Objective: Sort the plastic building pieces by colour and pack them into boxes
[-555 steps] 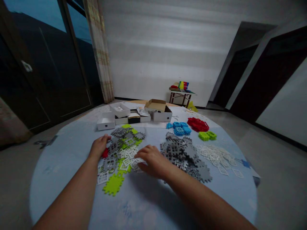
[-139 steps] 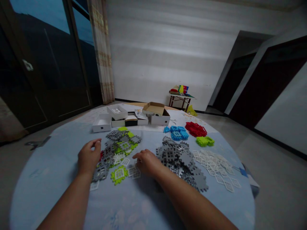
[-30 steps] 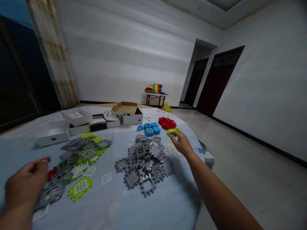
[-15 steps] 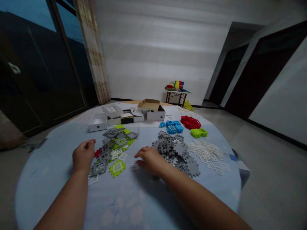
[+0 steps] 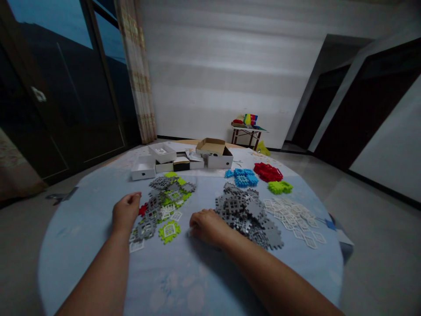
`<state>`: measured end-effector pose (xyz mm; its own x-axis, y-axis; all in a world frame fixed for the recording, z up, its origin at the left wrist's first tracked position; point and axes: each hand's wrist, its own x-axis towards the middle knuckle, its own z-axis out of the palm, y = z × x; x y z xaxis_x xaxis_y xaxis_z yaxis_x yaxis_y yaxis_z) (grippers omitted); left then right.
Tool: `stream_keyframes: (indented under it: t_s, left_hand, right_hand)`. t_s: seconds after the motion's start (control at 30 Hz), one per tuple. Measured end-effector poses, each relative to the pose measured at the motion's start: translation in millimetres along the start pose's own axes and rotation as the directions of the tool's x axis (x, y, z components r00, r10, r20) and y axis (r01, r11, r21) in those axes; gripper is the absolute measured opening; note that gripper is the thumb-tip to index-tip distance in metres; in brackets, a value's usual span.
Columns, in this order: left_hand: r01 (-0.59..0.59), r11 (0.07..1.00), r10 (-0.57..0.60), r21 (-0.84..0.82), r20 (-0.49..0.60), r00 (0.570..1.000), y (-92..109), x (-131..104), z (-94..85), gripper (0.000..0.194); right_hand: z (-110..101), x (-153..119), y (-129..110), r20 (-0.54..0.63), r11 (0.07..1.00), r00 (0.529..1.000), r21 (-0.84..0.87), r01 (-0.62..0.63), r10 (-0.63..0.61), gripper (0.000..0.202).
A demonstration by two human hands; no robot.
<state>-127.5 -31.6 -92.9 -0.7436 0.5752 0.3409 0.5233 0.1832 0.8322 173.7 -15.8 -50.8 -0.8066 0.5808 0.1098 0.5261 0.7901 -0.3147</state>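
Note:
My right hand (image 5: 208, 226) is low over the middle of the table, fingers closed on a small white window-frame piece (image 5: 190, 235), of which only a sliver shows. Left of it lies a lime-green toothed tile (image 5: 169, 231) with a white window frame on it. My left hand (image 5: 126, 213) is curled at the left edge of a mixed pile of grey and green interlocking tiles (image 5: 154, 213). A red piece (image 5: 142, 209) is beside its fingers. Whatever those fingers hold, if anything, is hidden.
A heap of grey tiles (image 5: 241, 210) lies right of my right hand, with white frames (image 5: 292, 217) beyond. Blue pieces (image 5: 242, 176), red pieces (image 5: 268, 171) and green pieces (image 5: 279, 187) sit farther back. Open boxes (image 5: 219, 161) stand at the table's far side.
The fingers of my right hand have closed over the white window-frame piece, which lay uncovered beside them. My left hand stays curled by the pile. The whole view has shifted slightly.

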Motion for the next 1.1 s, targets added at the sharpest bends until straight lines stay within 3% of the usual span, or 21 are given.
stream_keyframes:
  t_s: [0.17, 0.33, 0.47, 0.57, 0.7, 0.8, 0.9, 1.1]
  left_hand:
    - [-0.011, 1.0, 0.01, 0.024, 0.036, 0.999, 2.3, -1.9, 0.5, 0.041]
    - [-0.011, 0.998, 0.007, 0.061, 0.068, 0.998, 9.1, -4.1, -2.1, 0.038]
    - [0.009, 0.994, -0.019, 0.108, 0.088, 0.996, 17.3, -5.0, -4.9, 0.034]
    - [0.027, 0.99, -0.04, 0.14, 0.087, 0.995, 19.0, -3.1, -4.9, 0.03]
    - [0.019, 0.98, -0.039, 0.2, 0.096, 0.995, 13.4, -0.2, -2.3, 0.03]
    - [0.021, 0.978, -0.041, 0.206, 0.096, 0.995, 11.3, -0.5, -1.8, 0.033]
    - [0.037, 0.985, -0.055, 0.17, 0.105, 0.993, 16.4, -3.0, -3.4, 0.031]
    - [0.062, 0.998, -0.064, 0.021, 0.115, 0.991, 28.5, -11.4, -3.2, 0.025]
  right_hand:
    - [-26.1, -20.0, 25.0, -0.243, 0.995, 0.969, 0.092, -0.024, 0.046, 0.02]
    - [-68.2, -55.0, 91.5, -0.53, 0.982, 0.827, 0.096, -0.164, 0.19, 0.023]
    - [-94.4, -90.3, 145.2, -0.584, 0.939, 0.749, 0.074, -0.335, 0.313, 0.026]
    - [-104.3, -118.0, 172.8, -0.593, 0.883, 0.694, 0.066, -0.464, 0.409, 0.028]
    - [-104.3, -145.6, 193.8, -0.613, 0.798, 0.613, 0.048, -0.6, 0.498, 0.028]
    - [-99.4, -151.9, 198.1, -0.644, 0.769, 0.574, 0.035, -0.639, 0.506, 0.028]
    - [-93.8, -143.9, 190.2, -0.67, 0.799, 0.583, 0.024, -0.601, 0.459, 0.026]
    - [-76.8, -100.0, 142.0, -0.655, 0.935, 0.699, 0.034, -0.353, 0.287, 0.022]
